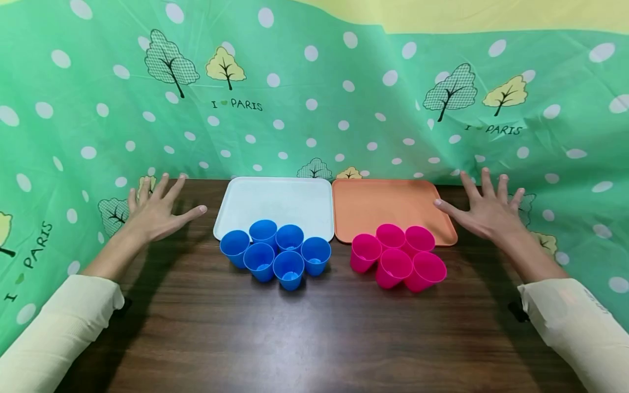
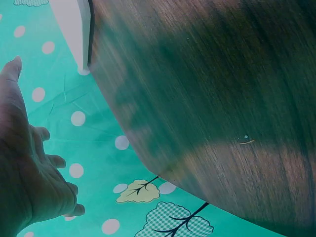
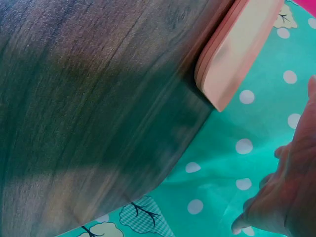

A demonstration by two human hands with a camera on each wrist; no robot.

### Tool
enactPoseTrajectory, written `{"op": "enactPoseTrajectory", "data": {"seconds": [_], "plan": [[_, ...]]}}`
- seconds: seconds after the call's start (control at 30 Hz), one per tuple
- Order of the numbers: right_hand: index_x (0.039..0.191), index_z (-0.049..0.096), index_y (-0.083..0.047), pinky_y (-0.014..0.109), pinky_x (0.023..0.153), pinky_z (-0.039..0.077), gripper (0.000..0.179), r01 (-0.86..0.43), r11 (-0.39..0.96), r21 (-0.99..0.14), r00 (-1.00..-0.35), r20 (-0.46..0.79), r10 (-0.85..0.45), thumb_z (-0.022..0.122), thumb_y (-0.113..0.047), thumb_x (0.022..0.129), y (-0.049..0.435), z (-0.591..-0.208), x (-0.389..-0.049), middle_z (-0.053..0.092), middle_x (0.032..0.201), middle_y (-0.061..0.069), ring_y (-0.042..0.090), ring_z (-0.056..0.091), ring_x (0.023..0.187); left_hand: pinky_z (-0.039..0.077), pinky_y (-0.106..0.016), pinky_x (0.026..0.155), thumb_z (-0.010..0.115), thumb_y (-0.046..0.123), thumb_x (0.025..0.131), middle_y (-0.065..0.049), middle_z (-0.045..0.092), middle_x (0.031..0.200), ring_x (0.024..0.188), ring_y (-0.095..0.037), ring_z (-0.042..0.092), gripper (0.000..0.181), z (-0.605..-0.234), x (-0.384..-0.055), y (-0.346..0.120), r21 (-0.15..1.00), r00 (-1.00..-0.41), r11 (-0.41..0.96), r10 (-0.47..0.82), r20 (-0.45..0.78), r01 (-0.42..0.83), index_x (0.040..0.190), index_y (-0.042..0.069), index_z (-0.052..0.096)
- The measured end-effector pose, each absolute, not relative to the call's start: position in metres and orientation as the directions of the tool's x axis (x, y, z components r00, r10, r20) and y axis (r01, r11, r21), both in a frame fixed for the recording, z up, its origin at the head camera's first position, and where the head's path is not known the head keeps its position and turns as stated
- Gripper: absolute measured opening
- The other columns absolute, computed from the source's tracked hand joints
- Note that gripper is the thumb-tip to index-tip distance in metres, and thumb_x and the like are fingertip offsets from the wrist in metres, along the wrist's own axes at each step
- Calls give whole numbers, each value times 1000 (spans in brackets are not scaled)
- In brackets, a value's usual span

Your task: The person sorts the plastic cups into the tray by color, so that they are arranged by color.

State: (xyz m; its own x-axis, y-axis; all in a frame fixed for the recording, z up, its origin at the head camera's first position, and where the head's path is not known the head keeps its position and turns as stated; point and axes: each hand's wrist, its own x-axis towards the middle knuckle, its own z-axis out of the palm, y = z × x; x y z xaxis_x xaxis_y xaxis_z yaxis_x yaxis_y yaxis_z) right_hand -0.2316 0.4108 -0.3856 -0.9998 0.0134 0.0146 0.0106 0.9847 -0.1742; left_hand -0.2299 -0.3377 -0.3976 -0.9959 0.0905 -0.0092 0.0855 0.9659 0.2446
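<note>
Green polka-dot cloth (image 1: 295,54) behind a dark wood-grain table (image 1: 314,338). About the head view's centre: white tray (image 1: 275,199), 9 o'clock; orange tray (image 1: 388,207), 3 o'clock; upright blue plastic cups (image 1: 269,261), 7 o'clock; upright magenta plastic cups (image 1: 397,262), 4 o'clock. Left hand (image 1: 159,214) (outer 9 o'clock) and right hand (image 1: 491,215) (outer 3 o'clock): released, fingers spread.

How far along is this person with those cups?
Done, apparently: six blue cups and five pink cups stand in separate groups. In hand: nothing; the left hand and right hand are spread, away from the cups. Remaining, perhaps: stacking the cups or setting them on the white tray and orange tray, since all stand unstacked.
</note>
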Motion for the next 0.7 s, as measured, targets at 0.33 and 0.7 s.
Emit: {"op": "enactPoseTrajectory", "data": {"seconds": [0.33,0.7], "plan": [[183,0,-17,97,120,-15,118,15,984,-177,-1000,10,17,48,-88,102,409,-379,-230,-17,182,36,73,-20,163,1,-92,126,50,87,102,-30,2,188,168,-70,-2,111,-398,-231,-338,247,-995,965,93,-24,85,184,26,5],[183,7,-17,90,128,-9,117,-16,980,-199,-1000,20,-12,50,-88,101,397,-370,-234,-9,184,37,72,-9,166,36,-86,119,55,80,105,-42,28,174,156,-66,33,110,-399,-234,-337,283,-990,953,128,-63,105,183,13,13]]}}
